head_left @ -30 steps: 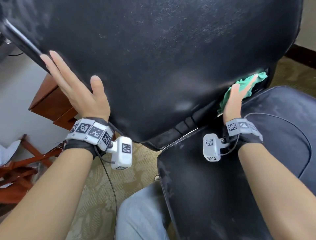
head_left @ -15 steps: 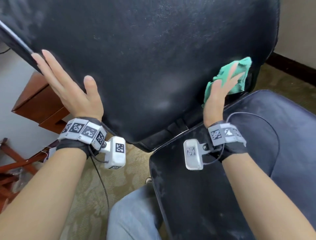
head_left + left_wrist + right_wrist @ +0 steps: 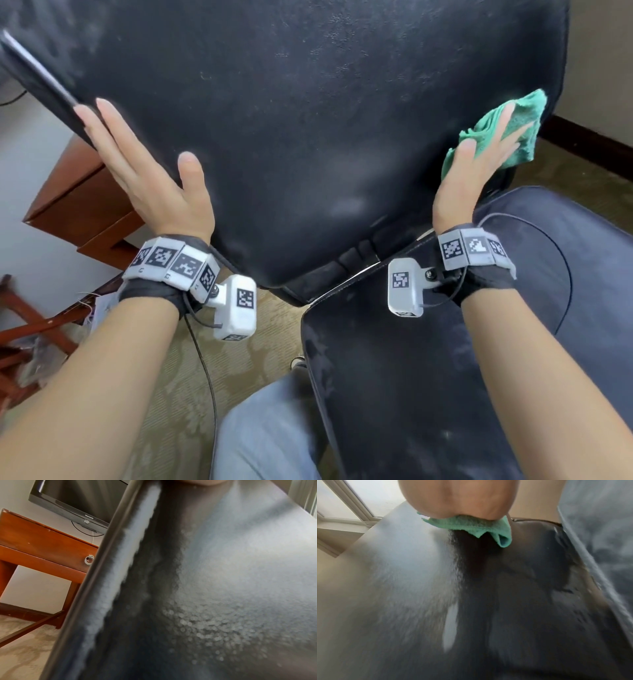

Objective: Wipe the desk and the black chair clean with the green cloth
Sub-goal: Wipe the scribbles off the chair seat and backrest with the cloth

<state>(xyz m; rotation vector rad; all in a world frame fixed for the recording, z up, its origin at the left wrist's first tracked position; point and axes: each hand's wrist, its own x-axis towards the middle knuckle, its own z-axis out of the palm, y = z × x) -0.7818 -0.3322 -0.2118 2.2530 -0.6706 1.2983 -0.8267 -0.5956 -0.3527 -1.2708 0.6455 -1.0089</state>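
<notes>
Now | green cloth under right hand fingers, flat, pressing chair backrest | left hand flat, empty

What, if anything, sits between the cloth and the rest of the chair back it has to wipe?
Nothing visible does. The right hand presses the green cloth flat on the chair back near its right edge. The only thing on that surface is the left hand, flat against its far left edge.
</notes>
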